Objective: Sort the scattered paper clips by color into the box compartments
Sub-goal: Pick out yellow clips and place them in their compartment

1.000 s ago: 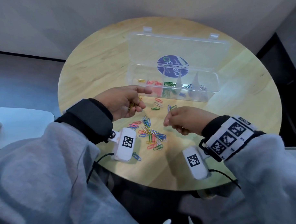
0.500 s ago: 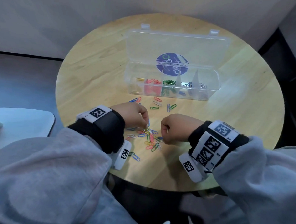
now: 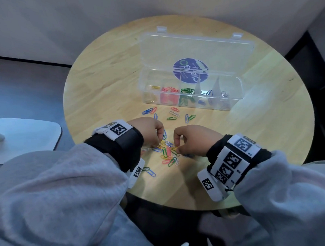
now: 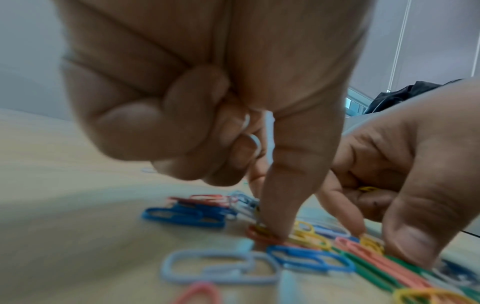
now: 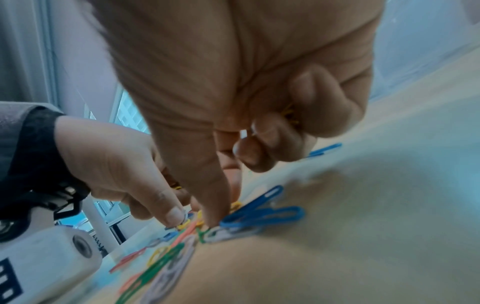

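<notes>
A pile of coloured paper clips [image 3: 168,153] lies on the round wooden table [image 3: 108,80] in front of me. Both hands are down on the pile, knuckles up. My left hand [image 3: 160,141] keeps clips in its curled fingers while its thumb tip [image 4: 275,234] presses on a clip in the pile. My right hand [image 3: 177,148] holds yellow clips [image 5: 288,117] in its curled fingers and pinches at a yellow clip [image 4: 371,244]. The clear box [image 3: 236,96] stands open beyond the pile, with yellow [image 3: 155,87], red [image 3: 169,90], green [image 3: 186,91], blue [image 3: 207,93] and silver [image 3: 224,93] clips in separate compartments.
Several loose clips [image 3: 174,114] lie between the box and my hands. Two more clips [image 3: 150,172] sit near my left wrist. The open lid [image 3: 195,50] lies flat behind the box. A white seat [image 3: 25,134] stands off the table's left edge.
My left hand has turned palm-down and come back from near the box to the pile. My right hand has also dropped onto the pile. Both have barely moved in the last half second.
</notes>
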The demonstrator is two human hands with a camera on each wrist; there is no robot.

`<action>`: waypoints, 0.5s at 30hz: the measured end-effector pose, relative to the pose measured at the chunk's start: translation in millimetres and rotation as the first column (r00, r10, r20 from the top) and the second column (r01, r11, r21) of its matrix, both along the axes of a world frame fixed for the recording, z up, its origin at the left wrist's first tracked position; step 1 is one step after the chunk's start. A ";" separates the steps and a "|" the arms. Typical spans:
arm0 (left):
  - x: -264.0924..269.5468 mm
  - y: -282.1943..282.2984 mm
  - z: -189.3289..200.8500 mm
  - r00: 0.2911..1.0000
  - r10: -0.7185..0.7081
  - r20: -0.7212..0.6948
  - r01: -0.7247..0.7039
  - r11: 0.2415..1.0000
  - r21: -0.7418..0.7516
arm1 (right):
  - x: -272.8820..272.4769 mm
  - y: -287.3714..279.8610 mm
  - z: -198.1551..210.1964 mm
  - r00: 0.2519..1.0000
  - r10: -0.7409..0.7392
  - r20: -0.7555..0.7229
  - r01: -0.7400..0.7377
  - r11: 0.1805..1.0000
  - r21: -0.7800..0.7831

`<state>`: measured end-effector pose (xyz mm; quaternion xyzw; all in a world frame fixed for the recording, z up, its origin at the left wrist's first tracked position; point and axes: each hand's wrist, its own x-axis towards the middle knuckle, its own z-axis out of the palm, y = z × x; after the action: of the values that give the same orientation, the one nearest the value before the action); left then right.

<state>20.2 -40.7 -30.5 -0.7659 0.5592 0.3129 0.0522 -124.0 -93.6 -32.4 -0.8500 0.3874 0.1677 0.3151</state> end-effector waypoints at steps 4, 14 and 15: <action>-2.1 0.3 2.4 1.000 -0.017 0.024 0.017 1.000 0.010 | 1.1 1.0 0.9 0.998 0.031 -0.058 -0.031 1.000 0.003; 16.8 -2.3 7.5 0.994 0.095 -0.060 -0.093 0.995 0.039 | -6.9 -12.8 7.4 0.997 -0.061 0.037 0.057 0.993 0.099; 18.8 -1.8 7.2 0.995 0.098 -0.015 -0.098 0.995 0.018 | -7.7 -14.1 7.8 0.997 -0.066 0.042 0.061 0.993 0.105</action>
<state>39.0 -42.5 -23.4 -0.7895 0.5186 0.3260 0.0387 -131.7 -107.6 -24.5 -0.8233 0.3976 0.1582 0.3729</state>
